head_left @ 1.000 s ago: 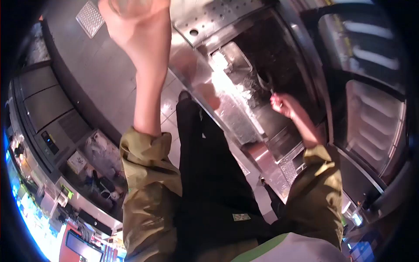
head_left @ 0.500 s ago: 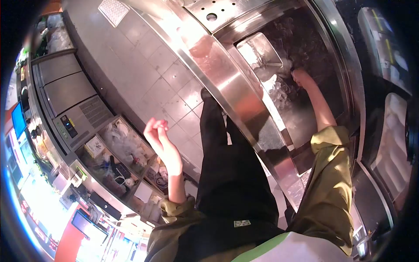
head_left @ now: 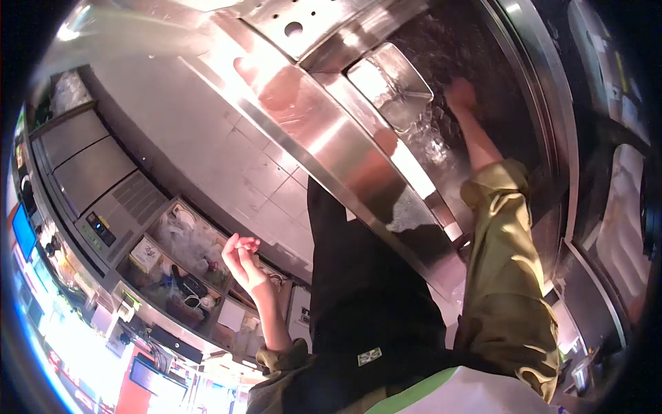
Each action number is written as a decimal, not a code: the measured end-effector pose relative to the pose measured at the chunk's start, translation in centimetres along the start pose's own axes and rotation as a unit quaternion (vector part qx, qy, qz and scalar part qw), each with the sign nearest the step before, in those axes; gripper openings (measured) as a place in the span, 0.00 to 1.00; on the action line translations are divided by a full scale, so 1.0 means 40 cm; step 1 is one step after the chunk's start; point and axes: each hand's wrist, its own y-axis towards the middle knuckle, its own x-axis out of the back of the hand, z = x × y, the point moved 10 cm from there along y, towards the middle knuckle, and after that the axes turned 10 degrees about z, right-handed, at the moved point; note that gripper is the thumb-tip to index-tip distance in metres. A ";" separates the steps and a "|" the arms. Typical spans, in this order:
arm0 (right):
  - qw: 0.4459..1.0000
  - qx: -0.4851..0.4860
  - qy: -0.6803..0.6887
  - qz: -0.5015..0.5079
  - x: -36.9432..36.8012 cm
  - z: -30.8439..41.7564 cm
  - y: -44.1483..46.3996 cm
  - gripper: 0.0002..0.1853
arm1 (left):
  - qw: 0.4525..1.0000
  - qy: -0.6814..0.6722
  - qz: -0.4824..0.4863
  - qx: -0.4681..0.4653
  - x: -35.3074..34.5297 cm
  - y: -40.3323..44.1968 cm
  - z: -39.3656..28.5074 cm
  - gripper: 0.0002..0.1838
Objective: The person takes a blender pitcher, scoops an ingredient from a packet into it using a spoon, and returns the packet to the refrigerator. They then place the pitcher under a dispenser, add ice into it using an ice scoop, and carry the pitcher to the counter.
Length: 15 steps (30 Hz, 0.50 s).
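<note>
My right hand (head_left: 460,95) is down inside a steel well (head_left: 524,117), its fingers closed at the edge of a square-cornered metal scoop (head_left: 407,103). The grip itself is blurred and the handle does not show clearly. Clear, glittering pieces that look like ice (head_left: 434,145) lie beside and below the scoop. On the other side, my left hand (head_left: 245,262) is raised over the floor in front of the counter. Its fingers are loosely bent and apart, with nothing visible in them.
The well's broad steel front edge (head_left: 324,131) runs diagonally before me. A perforated steel panel (head_left: 310,17) adjoins it. To the left stand a steel cabinet with a lit control panel (head_left: 100,228) and open compartments of bags and small items (head_left: 186,238). Tiled floor (head_left: 241,159) lies between.
The view has shifted. My right hand has moved farther into the well, and the scoop's tilt looks slightly different. My left hand stays raised, its fingers still loosely bent.
</note>
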 end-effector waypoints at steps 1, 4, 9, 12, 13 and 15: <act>1.000 -0.007 0.006 -0.001 -0.019 0.031 -0.001 0.13 | 1.000 -0.008 0.005 0.010 -0.005 -0.003 0.007 0.12; 0.999 0.044 -0.024 -0.022 -0.011 0.120 -0.069 0.14 | 0.999 -0.018 0.023 0.014 -0.031 0.010 0.000 0.12; 0.952 0.213 0.219 -0.004 -0.028 0.153 -0.088 0.13 | 0.997 -0.025 0.068 -0.039 -0.074 0.070 -0.041 0.12; 0.871 0.126 0.453 0.141 -0.100 0.110 -0.115 0.12 | 0.996 -0.028 0.085 -0.027 -0.094 0.093 -0.069 0.11; 0.828 0.095 0.522 0.183 -0.110 0.101 -0.133 0.12 | 0.995 -0.029 0.088 -0.025 -0.097 0.102 -0.080 0.11; 0.786 0.028 0.565 0.250 -0.051 0.101 -0.217 0.11 | 0.995 -0.034 0.095 -0.022 -0.102 0.121 -0.108 0.11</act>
